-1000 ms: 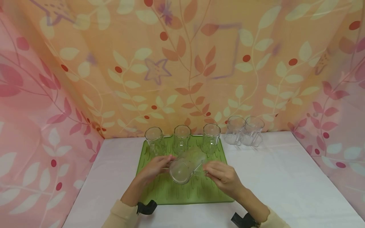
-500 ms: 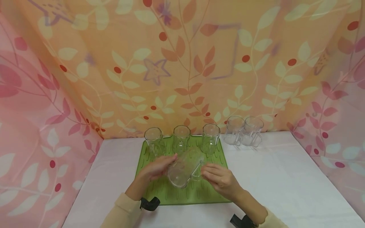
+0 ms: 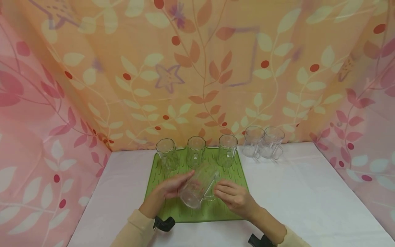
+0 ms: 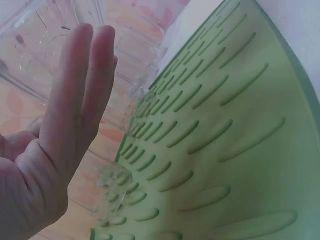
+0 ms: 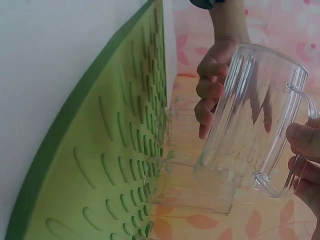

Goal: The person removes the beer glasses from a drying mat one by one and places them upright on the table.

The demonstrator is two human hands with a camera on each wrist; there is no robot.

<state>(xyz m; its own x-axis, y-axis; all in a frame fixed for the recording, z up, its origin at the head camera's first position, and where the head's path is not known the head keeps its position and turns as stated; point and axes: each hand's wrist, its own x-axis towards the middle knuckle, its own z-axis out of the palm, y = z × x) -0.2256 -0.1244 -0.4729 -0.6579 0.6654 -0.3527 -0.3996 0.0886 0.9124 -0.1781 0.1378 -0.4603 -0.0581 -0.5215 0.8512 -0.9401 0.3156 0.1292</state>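
Note:
A clear glass mug [image 3: 197,188] is held tilted above the green ridged mat [image 3: 182,214]. My right hand [image 3: 236,197] pinches its handle; in the right wrist view the thumb and fingers [image 5: 306,175] are on the handle loop. Against the other side of the mug lies my left hand [image 3: 172,185], supporting the body. The left wrist view shows the left fingers [image 4: 75,85] straight and side by side along the glass [image 4: 30,45]. Part of the left hand is seen through the mug [image 5: 250,115] in the right wrist view.
Three glass mugs stand in a row along the mat's far edge: left [image 3: 167,156], middle [image 3: 196,154] and right [image 3: 227,152]. Two more, a nearer-left mug [image 3: 253,142] and a right mug [image 3: 273,144], stand close together on the white tabletop [image 3: 293,192]. A patterned cloth [image 3: 197,68] hangs behind.
The held mug has turned more side-on, its lower end moving slightly left and toward me. The left hand has shifted right along it; the right hand has moved slightly left. The standing mugs stay put.

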